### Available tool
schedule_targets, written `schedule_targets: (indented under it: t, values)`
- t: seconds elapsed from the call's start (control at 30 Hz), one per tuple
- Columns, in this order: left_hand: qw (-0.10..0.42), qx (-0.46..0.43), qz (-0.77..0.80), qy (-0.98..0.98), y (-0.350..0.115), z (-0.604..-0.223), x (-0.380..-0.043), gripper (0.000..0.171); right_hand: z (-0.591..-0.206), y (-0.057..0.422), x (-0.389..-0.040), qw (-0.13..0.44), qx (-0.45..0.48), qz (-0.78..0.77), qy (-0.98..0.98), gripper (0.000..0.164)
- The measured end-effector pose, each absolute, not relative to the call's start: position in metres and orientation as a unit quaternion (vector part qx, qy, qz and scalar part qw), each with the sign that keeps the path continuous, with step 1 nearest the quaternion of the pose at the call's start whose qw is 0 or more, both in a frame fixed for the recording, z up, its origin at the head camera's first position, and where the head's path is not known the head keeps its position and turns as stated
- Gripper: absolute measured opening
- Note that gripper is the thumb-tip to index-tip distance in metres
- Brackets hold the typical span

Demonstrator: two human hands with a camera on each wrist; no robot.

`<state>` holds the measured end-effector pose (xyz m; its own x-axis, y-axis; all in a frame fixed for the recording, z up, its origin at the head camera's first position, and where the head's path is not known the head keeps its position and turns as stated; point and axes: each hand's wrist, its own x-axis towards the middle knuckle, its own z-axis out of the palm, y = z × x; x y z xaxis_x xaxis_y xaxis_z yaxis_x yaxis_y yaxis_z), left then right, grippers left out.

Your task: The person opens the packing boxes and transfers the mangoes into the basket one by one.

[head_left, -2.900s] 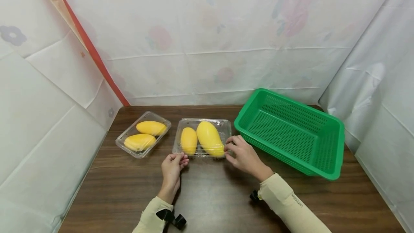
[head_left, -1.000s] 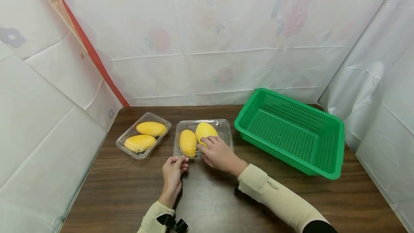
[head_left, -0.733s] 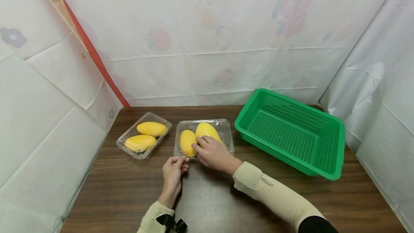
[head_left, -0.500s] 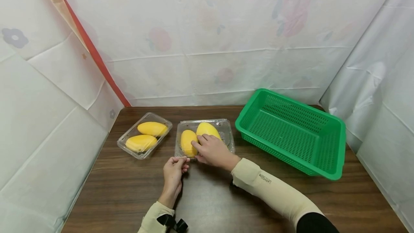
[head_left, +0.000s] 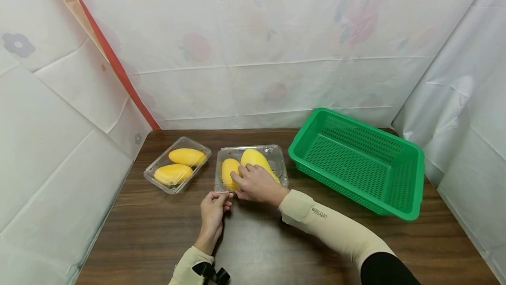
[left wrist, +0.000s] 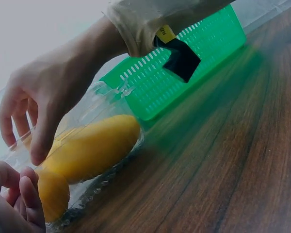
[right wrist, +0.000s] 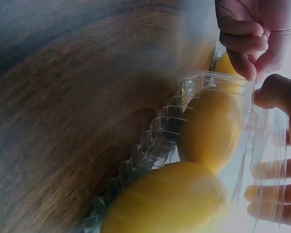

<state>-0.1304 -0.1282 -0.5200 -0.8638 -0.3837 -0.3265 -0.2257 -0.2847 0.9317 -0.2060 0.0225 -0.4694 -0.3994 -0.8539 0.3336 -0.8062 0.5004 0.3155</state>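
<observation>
In the head view a clear plastic clamshell box (head_left: 278,162) lies on the table with two yellow mangoes inside, one smaller mango (head_left: 229,173) on the left and a larger mango (head_left: 254,157) on the right. At its front left edge my left hand (head_left: 212,214) pinches the rim between thumb and fingertips. My right hand (head_left: 258,185) reaches over the lid, its spread fingers resting on the clear plastic. In the right wrist view the right thumb (right wrist: 274,92) lies at the lid's front edge, close to the left fingertips. The right hand hides part of the box's front in the head view.
A second clear box (head_left: 158,162) with two mangoes lies at the left, angled. To the right stands a green perforated basket (head_left: 356,157). White printed sheets (head_left: 253,48) rise behind and on both sides of the wooden table (head_left: 158,232).
My right hand has moved left from the box's right corner, across the larger mango, to the lid's front left part. The left hand keeps its pinch at the front left edge.
</observation>
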Motion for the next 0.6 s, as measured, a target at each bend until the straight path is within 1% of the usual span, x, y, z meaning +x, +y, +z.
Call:
schedule_targets:
  t: [0.17,0.37,0.6]
  values:
    - [0.060,0.253,-0.760,-0.595,-0.1263,-0.5210,-0.1297,0.012,-0.4681,0.0230,-0.2060,0.241,0.502,-0.052,-0.829,0.037]
    - [0.066,0.253,-0.757,-0.598,-0.1241,-0.5207,-0.1286,0.013,-0.4669,0.0254,-0.2085,0.280,0.512,-0.046,-0.811,0.034]
    - [0.070,0.258,-0.757,-0.596,-0.1228,-0.5178,-0.1283,0.011,-0.4685,0.0261,-0.2120,0.307,0.521,-0.035,-0.796,0.030]
